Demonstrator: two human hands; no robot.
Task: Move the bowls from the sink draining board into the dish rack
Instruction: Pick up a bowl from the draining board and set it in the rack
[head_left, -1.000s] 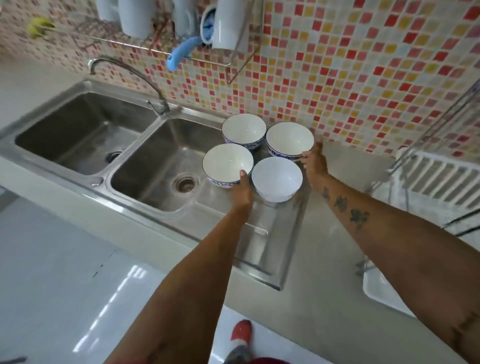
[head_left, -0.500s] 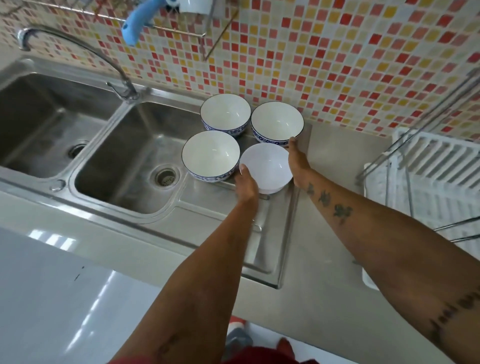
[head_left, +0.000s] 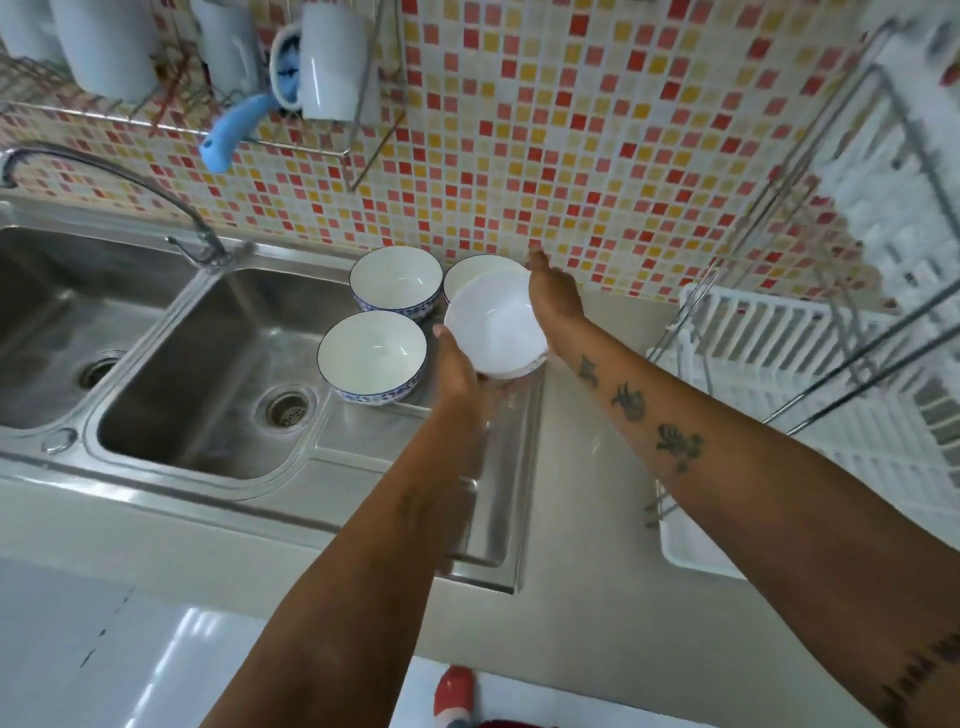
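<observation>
Item: plain white bowl (head_left: 496, 332), upright, clasped between left hand (head_left: 456, 370) at its near rim and right hand (head_left: 553, 296) at its far side, raised above the draining board (head_left: 498, 493). Destination: dish rack (head_left: 810, 374), lying to the right of the grip, right hand nearer. Three blue-rimmed bowls (head_left: 371, 356) remain left of and behind it.

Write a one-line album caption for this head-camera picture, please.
Both hands, left hand and right hand, lift a plain white bowl above the draining board, dish rack waiting alongside.

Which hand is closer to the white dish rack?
The right hand. It holds the far-right side of the plain white bowl, on the side toward the dish rack. The left hand grips the bowl's near-left rim, farther away.
</observation>
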